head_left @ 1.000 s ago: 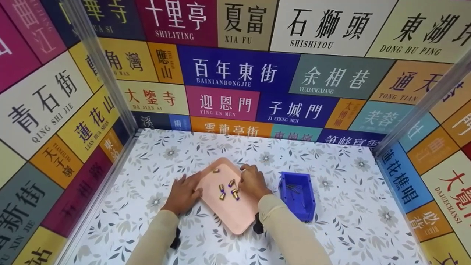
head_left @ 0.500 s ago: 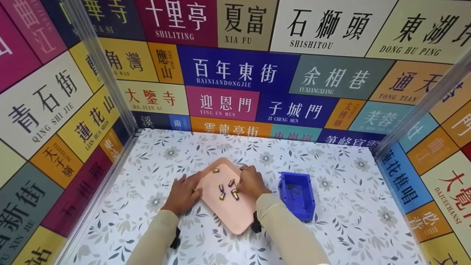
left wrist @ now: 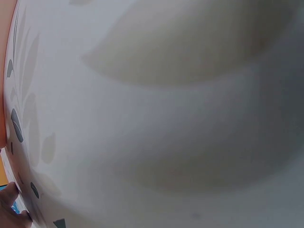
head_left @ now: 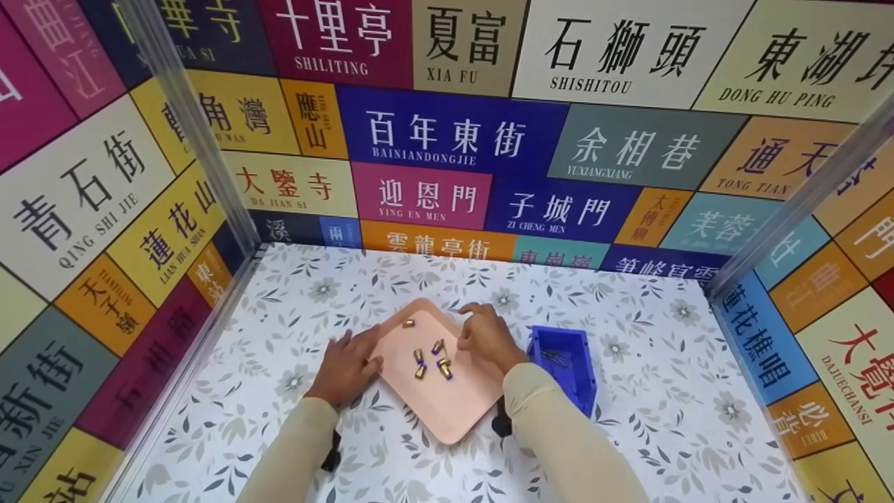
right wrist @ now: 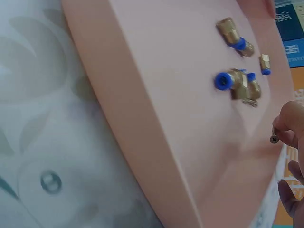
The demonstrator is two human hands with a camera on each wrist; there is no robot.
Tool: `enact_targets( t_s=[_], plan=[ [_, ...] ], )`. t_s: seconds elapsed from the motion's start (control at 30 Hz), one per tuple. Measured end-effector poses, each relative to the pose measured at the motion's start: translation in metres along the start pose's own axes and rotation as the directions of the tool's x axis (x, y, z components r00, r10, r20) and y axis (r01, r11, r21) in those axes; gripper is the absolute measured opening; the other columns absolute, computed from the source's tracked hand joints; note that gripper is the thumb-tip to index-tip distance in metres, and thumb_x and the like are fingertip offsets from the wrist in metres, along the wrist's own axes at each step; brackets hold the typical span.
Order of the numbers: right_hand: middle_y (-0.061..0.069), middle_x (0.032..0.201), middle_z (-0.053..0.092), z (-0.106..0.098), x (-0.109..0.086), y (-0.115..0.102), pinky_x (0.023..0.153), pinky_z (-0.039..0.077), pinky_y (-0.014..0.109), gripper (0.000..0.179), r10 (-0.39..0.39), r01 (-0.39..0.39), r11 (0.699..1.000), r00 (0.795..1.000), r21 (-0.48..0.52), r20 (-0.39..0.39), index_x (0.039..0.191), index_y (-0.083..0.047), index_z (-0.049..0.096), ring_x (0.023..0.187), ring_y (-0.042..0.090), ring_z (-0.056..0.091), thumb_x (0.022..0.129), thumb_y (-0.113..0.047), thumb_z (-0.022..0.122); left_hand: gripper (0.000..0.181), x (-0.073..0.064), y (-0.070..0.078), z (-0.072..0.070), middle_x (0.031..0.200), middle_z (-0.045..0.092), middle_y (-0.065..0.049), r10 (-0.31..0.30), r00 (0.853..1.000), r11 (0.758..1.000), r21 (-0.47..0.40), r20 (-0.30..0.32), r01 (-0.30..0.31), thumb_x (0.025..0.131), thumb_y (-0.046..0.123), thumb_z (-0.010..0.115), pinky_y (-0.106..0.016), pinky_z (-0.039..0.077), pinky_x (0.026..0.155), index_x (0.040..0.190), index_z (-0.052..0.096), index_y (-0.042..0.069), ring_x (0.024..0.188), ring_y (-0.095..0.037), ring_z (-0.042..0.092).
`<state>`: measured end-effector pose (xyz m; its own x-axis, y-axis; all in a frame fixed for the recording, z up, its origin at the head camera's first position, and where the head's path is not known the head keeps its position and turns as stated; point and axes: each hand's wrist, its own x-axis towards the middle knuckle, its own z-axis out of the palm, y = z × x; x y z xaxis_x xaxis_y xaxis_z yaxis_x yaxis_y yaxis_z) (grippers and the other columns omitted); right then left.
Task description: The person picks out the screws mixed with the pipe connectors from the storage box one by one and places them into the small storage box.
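A peach-coloured tray (head_left: 447, 412) lies on the table at an angle, with several brass push-in fittings (head_left: 420, 355) with blue collars in it. At its left edge my left hand (head_left: 347, 368) rests with thumb and index finger along the rim; only fingertips (left wrist: 8, 197) show at the lower left of the left wrist view. My right hand (head_left: 489, 341) is over the tray's right side. Between its thumb and index finger it pinches a small screw (right wrist: 274, 138), whose cross-slotted head faces the right wrist camera; the other fingers are apart from it.
To the right of the tray stands a blue bin (head_left: 585, 370) with several thin screws (head_left: 555, 358) inside, partly behind the right forearm. A flower-patterned cloth (head_left: 300, 279) covers the table. Sign-printed walls close off the back and both sides.
My right hand has drawn back to the right, away from the fittings and towards the blue bin. The left hand keeps its place at the tray's edge.
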<state>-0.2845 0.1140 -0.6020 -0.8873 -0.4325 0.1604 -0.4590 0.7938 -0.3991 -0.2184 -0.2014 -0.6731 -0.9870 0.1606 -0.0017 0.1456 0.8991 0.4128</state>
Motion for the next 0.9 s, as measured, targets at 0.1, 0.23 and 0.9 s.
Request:
enact_targets(
  t_s=[0.1, 0.23, 0.9],
  plan=[
    [0.003, 0.131, 0.068, -0.018, -0.001, 0.005, 0.088, 0.055, 0.050, 0.013, -0.018, 0.018, 0.999, 1.000, -0.028, -0.018, 0.061, -0.012, 0.073, 0.121, 0.032, 0.058, 0.073, -0.013, 0.077, 0.065, -0.001, 0.001, 0.000, 0.166, 0.037, 0.005, 0.007, 1.000, 1.000, 0.004, -0.010, -0.007, 0.104, 0.051, 0.043, -0.069, 0.013, 0.123, 0.163, 0.024, 0.033, 0.155, -0.042, 0.026],
    [0.005, 0.134, 0.066, -0.044, -0.006, 0.015, 0.091, 0.055, 0.051, 0.012, -0.013, 0.013, 0.999, 1.000, -0.051, 0.000, 0.064, -0.011, 0.074, 0.125, 0.034, 0.057, 0.076, -0.013, 0.077, 0.065, -0.001, 0.002, -0.001, 0.166, 0.035, 0.005, -0.002, 1.000, 1.000, -0.013, -0.003, 0.002, 0.104, 0.050, 0.044, -0.068, 0.011, 0.124, 0.164, 0.024, 0.033, 0.155, -0.041, 0.025],
    [0.008, 0.130, 0.068, -0.097, -0.069, 0.089, 0.082, 0.054, 0.059, 0.018, -0.040, 0.036, 0.992, 0.999, -0.124, -0.028, 0.061, -0.018, 0.071, 0.122, 0.040, 0.057, 0.078, -0.015, 0.078, 0.066, 0.001, 0.000, 0.002, 0.166, 0.036, 0.003, 0.002, 1.000, 1.000, -0.007, -0.012, -0.002, 0.103, 0.050, 0.043, -0.069, 0.010, 0.123, 0.164, 0.023, 0.032, 0.155, -0.043, 0.024]
  ],
)
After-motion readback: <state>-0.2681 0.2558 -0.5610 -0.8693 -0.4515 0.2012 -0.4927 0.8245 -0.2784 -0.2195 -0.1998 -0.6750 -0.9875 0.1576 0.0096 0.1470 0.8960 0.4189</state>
